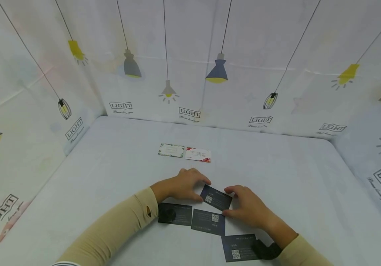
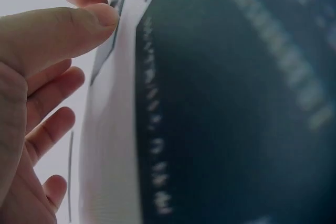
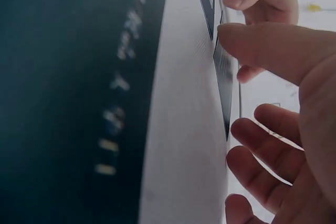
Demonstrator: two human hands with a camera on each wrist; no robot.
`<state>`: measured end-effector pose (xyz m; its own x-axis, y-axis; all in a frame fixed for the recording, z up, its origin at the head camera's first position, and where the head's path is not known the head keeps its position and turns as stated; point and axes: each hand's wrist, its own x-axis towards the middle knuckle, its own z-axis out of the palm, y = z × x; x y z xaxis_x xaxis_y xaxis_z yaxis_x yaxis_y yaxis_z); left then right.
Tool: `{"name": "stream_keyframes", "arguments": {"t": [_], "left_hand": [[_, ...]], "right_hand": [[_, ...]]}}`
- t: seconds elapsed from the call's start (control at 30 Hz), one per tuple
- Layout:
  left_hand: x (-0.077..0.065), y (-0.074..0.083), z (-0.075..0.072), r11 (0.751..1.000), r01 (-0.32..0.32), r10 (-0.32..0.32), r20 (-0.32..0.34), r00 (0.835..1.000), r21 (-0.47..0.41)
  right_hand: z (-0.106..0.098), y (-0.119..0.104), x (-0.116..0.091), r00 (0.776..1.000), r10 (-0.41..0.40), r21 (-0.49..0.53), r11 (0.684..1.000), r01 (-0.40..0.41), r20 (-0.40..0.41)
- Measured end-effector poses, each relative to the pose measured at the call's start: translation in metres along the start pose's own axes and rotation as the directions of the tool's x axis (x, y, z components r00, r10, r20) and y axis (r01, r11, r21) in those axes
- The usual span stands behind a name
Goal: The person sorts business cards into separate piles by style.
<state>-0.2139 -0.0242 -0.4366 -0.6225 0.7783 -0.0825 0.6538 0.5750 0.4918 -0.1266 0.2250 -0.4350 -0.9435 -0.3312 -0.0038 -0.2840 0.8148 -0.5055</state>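
Note:
A dark card [image 1: 216,197] with a small QR code lies slightly turned between my two hands. My left hand [image 1: 187,184] holds its left end, thumb at the near corner and index finger at the far one. At the right end my right hand [image 1: 246,207] holds it the same way. In the left wrist view the thumb [image 2: 79,32] meets the card's edge. The right wrist view shows that thumb [image 3: 262,45] at a card corner, the other fingers loosely bent. Nearer me lie a dark card [image 1: 208,221] and another dark card [image 1: 182,214], side by side.
A further dark card [image 1: 238,248] lies near the right forearm, partly covered by a black wrist device [image 1: 266,250]. Farther back, a green-bordered white card [image 1: 171,150] sits beside a white card with red flowers [image 1: 198,154]. Lamp-printed fabric walls [image 1: 190,88] surround the white table [image 1: 293,177].

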Motion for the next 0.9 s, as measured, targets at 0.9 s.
{"name": "stream_keyframes", "arguments": {"t": [0.9], "left_hand": [[0.0002,0.0012,0.0024,0.997,0.003,0.001,-0.057,0.998,0.074]], "right_hand": [[0.0016,-0.0023,0.0031,0.999,-0.02,-0.093,0.996,0.015,-0.044]]}}
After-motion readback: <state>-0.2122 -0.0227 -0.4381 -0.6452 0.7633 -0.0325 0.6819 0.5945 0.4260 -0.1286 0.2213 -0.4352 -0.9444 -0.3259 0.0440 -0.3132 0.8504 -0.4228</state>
